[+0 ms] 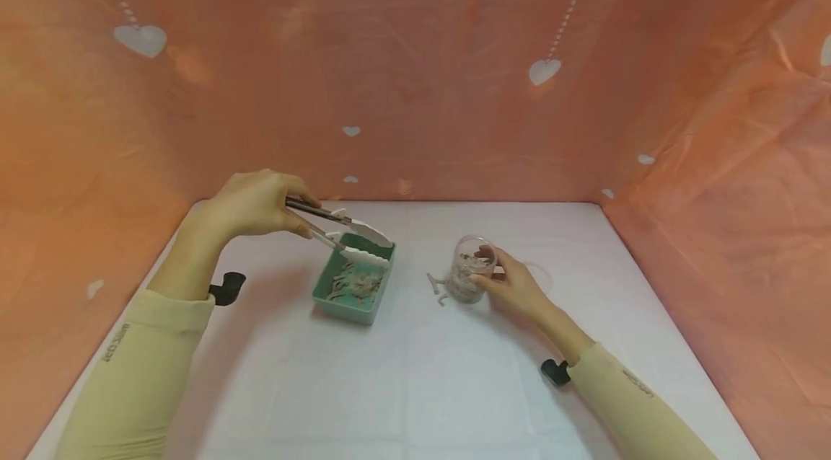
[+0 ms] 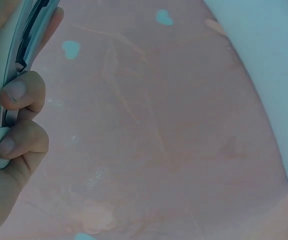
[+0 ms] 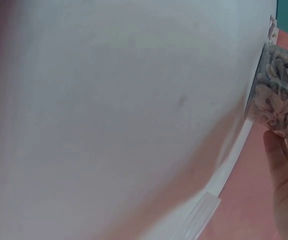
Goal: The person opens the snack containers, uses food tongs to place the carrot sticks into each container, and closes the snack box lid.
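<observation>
My left hand (image 1: 256,204) grips a pair of tongs (image 1: 366,257) with pale scalloped heads. In the left wrist view, fingers curl round the tongs' handle (image 2: 1,75), which has a ring at its end. The heads stand apart above a green rectangular tray (image 1: 343,311), with nothing visible between them. Greyish-brown strips (image 1: 353,285) lie in the tray. To the right, my right hand (image 1: 519,290) holds a clear jar (image 1: 464,287) upright on the table, thumb and fingers round its side. Similar strips (image 3: 279,97) fill much of the jar.
Several loose strips (image 1: 433,284) lie on the white table (image 1: 415,388) just left of the jar. A clear round lid (image 1: 542,280) lies behind the right hand. Orange cloth walls (image 1: 402,85) with white hearts stand at the back and both sides.
</observation>
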The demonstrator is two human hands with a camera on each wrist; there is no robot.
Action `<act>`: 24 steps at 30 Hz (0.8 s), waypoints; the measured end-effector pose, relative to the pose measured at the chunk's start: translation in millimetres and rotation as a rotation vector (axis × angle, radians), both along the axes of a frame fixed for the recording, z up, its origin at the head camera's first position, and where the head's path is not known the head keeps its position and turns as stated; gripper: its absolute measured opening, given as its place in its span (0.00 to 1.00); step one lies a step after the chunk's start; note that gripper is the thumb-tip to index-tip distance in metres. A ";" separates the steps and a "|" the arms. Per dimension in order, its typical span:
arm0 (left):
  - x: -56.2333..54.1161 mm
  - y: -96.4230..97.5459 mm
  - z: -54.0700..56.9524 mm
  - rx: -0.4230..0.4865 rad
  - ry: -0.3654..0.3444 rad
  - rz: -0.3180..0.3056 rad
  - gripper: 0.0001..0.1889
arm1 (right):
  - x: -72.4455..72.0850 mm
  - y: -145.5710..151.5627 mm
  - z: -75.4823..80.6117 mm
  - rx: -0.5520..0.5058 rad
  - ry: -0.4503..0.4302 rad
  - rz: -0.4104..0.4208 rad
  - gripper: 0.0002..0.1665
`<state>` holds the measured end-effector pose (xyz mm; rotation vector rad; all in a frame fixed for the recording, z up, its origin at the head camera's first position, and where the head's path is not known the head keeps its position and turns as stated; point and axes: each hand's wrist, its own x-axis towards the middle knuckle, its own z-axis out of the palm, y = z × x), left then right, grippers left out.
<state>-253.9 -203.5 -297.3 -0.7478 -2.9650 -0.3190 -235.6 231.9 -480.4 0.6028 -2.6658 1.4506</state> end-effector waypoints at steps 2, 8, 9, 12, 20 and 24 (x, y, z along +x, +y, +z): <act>-0.1 -1.4 -3.3 -0.009 -0.018 -0.002 0.22 | 0.2 1.0 -0.1 0.001 0.005 0.000 0.33; -1.3 -7.1 -12.4 -0.015 -0.034 -0.002 0.24 | -0.3 1.5 -0.2 0.001 0.008 0.001 0.32; -1.5 -8.5 -13.6 -0.018 -0.033 0.001 0.24 | -0.3 1.4 -0.4 0.001 0.006 0.001 0.32; -2.6 -11.4 -18.6 -0.028 -0.036 0.002 0.23 | -0.4 1.2 -0.5 -0.001 0.002 -0.002 0.33; -11.1 -4.4 -39.4 -0.019 -0.080 -0.040 0.26 | -0.3 1.6 -1.7 -0.002 0.005 -0.009 0.33; -12.8 -1.4 -47.5 -0.025 -0.083 -0.037 0.26 | -0.1 1.2 -2.1 -0.003 -0.005 -0.010 0.33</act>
